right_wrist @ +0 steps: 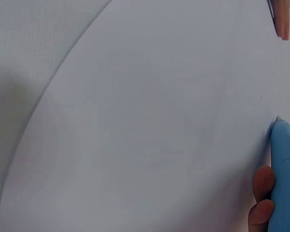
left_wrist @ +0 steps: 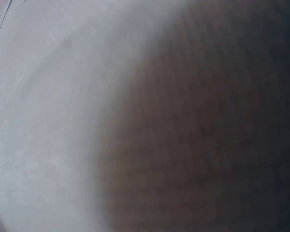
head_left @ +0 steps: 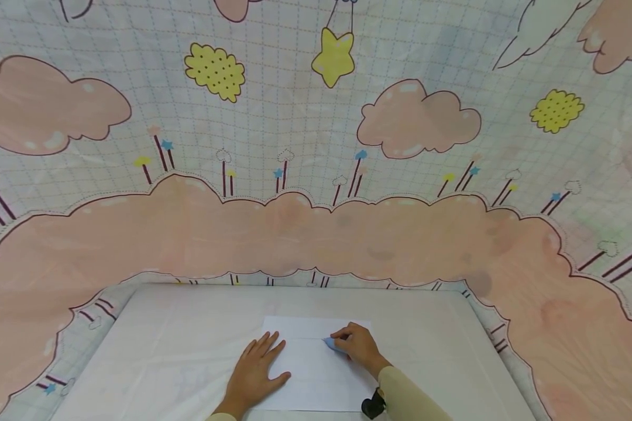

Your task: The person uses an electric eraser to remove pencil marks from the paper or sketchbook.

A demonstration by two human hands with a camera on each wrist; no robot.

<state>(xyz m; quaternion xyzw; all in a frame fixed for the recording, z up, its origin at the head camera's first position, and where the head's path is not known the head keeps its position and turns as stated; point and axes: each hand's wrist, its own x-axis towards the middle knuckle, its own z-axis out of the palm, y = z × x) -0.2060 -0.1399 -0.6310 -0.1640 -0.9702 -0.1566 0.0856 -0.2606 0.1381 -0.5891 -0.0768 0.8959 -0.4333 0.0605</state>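
A sheet of white paper point(head_left: 318, 374) lies on the table in front of me. My left hand point(head_left: 255, 371) rests flat on its left part, fingers spread and thumb pointing right. My right hand point(head_left: 362, 345) grips a light-blue, rounded tool point(head_left: 334, 345) over the paper's upper right. In the right wrist view, fingers wrap the side of the blue tool point(right_wrist: 284, 179), and its small pale tip is right at the paper. A faint line runs across the sheet level with that tip. A dark blur fills much of the left wrist view.
The table is covered with a white cloth point(head_left: 179, 345). Behind and around it hangs a patterned fabric point(head_left: 295, 234) with clouds and stars. A black heart-shaped thing point(head_left: 373, 404) sits at my right wrist, beside the pale sleeve point(head_left: 411, 394).
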